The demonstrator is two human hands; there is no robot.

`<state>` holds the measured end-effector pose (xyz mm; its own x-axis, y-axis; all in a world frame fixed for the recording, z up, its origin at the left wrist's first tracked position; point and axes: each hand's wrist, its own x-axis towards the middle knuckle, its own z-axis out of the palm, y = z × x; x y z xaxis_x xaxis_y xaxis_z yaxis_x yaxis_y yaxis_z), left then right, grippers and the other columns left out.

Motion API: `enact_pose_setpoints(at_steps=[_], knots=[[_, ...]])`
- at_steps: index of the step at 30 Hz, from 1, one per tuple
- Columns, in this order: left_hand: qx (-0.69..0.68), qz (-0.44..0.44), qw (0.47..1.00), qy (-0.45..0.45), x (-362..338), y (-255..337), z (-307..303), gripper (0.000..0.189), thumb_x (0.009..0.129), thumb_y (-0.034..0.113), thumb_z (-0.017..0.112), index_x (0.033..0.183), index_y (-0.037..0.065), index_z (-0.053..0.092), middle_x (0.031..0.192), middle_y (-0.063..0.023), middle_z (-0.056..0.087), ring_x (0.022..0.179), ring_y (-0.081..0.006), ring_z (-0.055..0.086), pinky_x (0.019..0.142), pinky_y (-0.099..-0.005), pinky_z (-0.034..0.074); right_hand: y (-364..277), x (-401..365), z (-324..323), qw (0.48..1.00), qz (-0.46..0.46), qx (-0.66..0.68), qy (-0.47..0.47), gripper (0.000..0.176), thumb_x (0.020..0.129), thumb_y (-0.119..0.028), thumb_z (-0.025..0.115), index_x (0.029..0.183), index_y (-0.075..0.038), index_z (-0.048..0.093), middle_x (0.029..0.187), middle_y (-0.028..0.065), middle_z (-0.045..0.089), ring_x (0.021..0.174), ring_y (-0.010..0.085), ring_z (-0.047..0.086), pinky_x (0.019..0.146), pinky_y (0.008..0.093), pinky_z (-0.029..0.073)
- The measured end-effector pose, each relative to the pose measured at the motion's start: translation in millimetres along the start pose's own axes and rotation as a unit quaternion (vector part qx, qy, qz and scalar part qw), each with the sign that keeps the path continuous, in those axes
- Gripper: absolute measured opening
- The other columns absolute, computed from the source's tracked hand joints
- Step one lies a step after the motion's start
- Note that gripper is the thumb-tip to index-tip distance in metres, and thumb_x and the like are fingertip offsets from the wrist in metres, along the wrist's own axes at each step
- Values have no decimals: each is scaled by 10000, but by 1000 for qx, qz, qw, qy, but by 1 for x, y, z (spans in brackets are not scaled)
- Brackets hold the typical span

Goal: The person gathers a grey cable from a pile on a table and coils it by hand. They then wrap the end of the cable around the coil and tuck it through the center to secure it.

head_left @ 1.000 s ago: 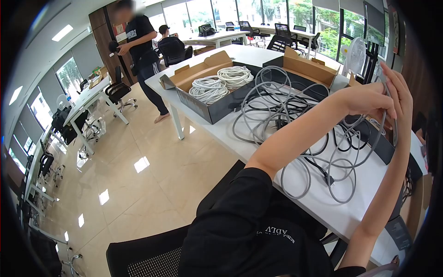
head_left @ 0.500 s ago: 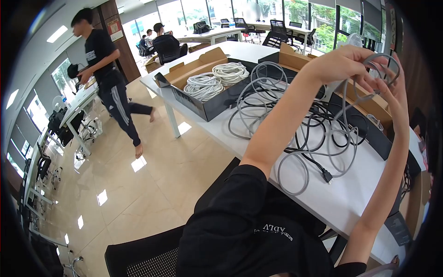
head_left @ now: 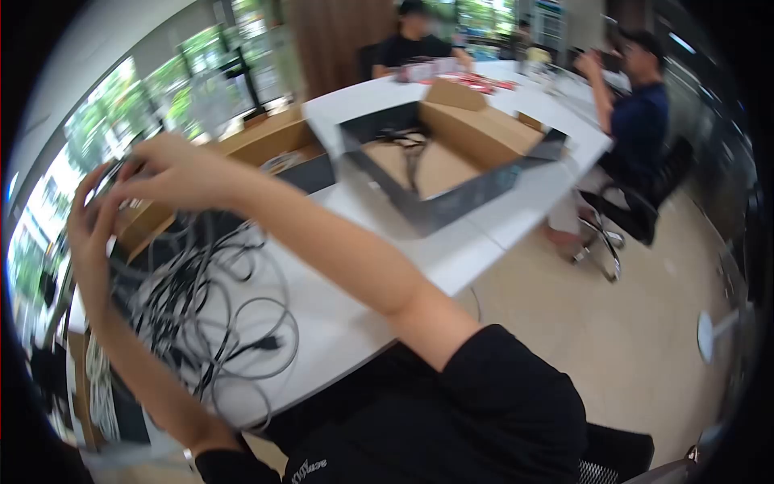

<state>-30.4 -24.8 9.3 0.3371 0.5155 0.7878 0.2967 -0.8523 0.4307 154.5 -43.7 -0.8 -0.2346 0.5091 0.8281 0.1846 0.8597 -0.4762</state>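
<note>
— How are the hands set?
— The right hand (head_left: 173, 173) is half curled, fingers bent towards the left hand (head_left: 90, 222), which is raised and curled too. Something dark shows between the fingertips; blur hides whether it is gripped, so I can't tell.
— And the cables?
— That tangle (head_left: 169, 310) lies on the white table (head_left: 339, 315), below the hands. It has no single long axis, but one black plug (head_left: 270, 342) points rightward in view.
— Their look?
— Grey and black, thin, loosely looped.
— Farther out?
— A dark-walled box (head_left: 435, 214) with brown lining.
</note>
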Motion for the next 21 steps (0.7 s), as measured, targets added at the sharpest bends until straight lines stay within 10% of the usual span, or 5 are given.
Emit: enact_pose_setpoints(at_steps=[7,12,19,21], knots=[[-32,45,997,61,7,-32,7,411,845,120,563,1227,27,447,594,64,408,540,-7,330,506,-171,236,-6,-4,-3,977,125,171,-6,205,741,-154,644,776,46,613,629,77,589,525,122,549,490,240,436],[27,89,995,44,8,-29,18,415,843,155,548,1217,12,439,1027,-101,551,895,-156,550,820,-250,407,-5,1,-6,982,63,165,66,144,724,-93,638,742,50,631,611,82,591,527,113,546,482,241,430],[-381,-57,910,-151,3,-25,14,250,918,281,442,793,66,421,617,10,398,492,-46,392,476,-168,350,-12,-2,-7,972,64,213,77,148,711,-63,665,783,57,615,636,82,599,534,104,553,484,229,441],[-433,-91,895,-57,0,-24,14,291,928,312,417,748,87,375,564,45,291,392,-4,226,341,-145,213,-13,-2,-9,975,63,205,64,161,710,-72,674,790,49,604,637,77,596,536,103,556,487,229,445]])
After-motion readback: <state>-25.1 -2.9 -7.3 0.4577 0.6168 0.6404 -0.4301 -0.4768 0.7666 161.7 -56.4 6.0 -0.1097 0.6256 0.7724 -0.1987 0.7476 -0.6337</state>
